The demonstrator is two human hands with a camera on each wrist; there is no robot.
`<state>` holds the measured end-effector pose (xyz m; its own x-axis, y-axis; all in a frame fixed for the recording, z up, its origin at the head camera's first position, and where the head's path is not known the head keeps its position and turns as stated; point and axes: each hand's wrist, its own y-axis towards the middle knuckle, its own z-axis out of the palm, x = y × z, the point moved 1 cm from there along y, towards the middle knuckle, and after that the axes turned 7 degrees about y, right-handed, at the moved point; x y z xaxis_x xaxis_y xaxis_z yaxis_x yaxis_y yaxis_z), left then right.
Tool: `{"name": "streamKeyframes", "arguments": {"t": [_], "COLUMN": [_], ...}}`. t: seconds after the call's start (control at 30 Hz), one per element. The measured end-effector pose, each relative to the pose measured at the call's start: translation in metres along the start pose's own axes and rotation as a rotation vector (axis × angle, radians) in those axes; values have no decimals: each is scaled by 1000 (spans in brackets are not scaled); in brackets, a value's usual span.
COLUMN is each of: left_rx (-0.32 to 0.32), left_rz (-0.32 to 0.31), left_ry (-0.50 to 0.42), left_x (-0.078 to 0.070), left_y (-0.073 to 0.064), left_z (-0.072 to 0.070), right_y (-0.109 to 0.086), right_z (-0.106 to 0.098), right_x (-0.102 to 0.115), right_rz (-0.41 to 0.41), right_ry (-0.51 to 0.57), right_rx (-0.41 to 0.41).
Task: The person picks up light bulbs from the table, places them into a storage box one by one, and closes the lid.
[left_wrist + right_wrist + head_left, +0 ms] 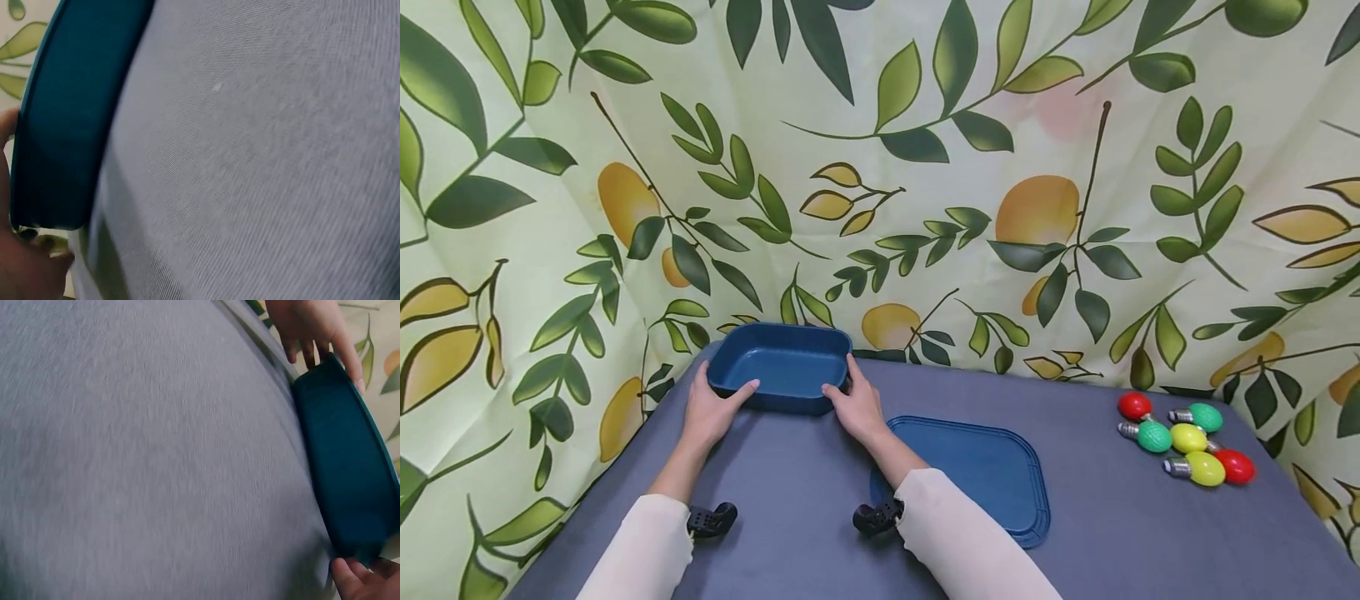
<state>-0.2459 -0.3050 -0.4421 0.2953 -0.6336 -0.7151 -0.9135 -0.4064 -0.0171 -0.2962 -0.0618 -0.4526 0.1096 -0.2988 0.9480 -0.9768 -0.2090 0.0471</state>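
Note:
A dark blue rectangular container (790, 403) with an open top is held at the back left of the table. My left hand (712, 410) grips its left end, thumb over the front rim. At the opposite end, my right hand (859, 408) holds the right front corner, thumb on the rim. Both wrist views show the container's outer wall (69, 119) side-on, and whether its base touches the cloth is hard to tell. In the right wrist view, the left hand (312, 324) appears at the far end. A flat blue lid (981, 475) lies beside the right forearm, which partly covers it.
Several egg-shaped light bulbs lie grouped at the table's right: red (1235, 467), green (1153, 437) and yellow (1207, 470) ones. Grey cloth (790, 500) covers the table. A leaf-patterned fabric (925, 275) rises along the back and sides.

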Motion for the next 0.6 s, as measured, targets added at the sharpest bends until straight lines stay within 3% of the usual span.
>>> {"name": "streamKeyframes", "arguments": {"t": [0.3,0.47,0.6], "left_rx": [47,60,92], "left_rz": [49,56,67], "left_ry": [47,-3,-73], "left_x": [-15,-30,-40], "left_y": [0,-3,-8], "left_z": [14,26,43], "right_y": [-5,-5,-10], "right_z": [-29,-49,-69], "right_x": [-7,-11,-16], "right_rz": [6,14,37], "right_ry": [-4,-34,-57], "right_rx": [1,0,-13]}}
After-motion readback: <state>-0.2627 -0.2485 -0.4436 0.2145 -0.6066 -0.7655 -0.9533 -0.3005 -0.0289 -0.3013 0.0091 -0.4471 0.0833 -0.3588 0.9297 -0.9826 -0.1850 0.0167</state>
